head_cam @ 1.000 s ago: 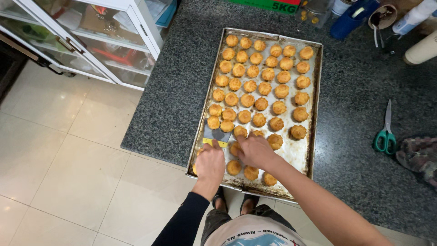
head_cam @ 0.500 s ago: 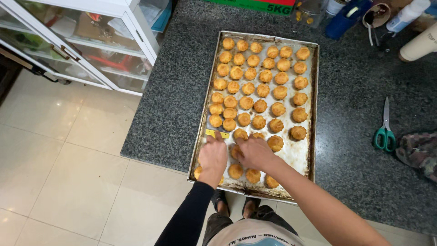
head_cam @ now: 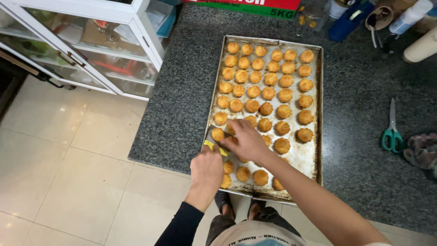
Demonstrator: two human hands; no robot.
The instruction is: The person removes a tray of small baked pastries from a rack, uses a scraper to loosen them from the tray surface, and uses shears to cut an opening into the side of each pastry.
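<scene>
A large metal baking tray [head_cam: 311, 157] lies on a dark granite counter, filled with rows of small golden baked cookies [head_cam: 269, 93]. My left hand [head_cam: 207, 171] is at the tray's near left corner, closed on a yellow-handled scraper [head_cam: 214, 146] whose blade points into the tray. My right hand [head_cam: 246, 141] reaches over the near rows, fingers resting on cookies beside the scraper's blade. It hides several cookies beneath it.
Green-handled scissors [head_cam: 391, 132] and a crumpled cloth [head_cam: 421, 151] lie on the counter to the right. Bottles and containers [head_cam: 409, 18] stand at the back. A white glass-door cabinet [head_cam: 91, 50] stands at the left, above a tiled floor [head_cam: 59, 173].
My right hand has shifted slightly left and farther onto the cookies. My left hand stays at the tray's near left corner with the scraper.
</scene>
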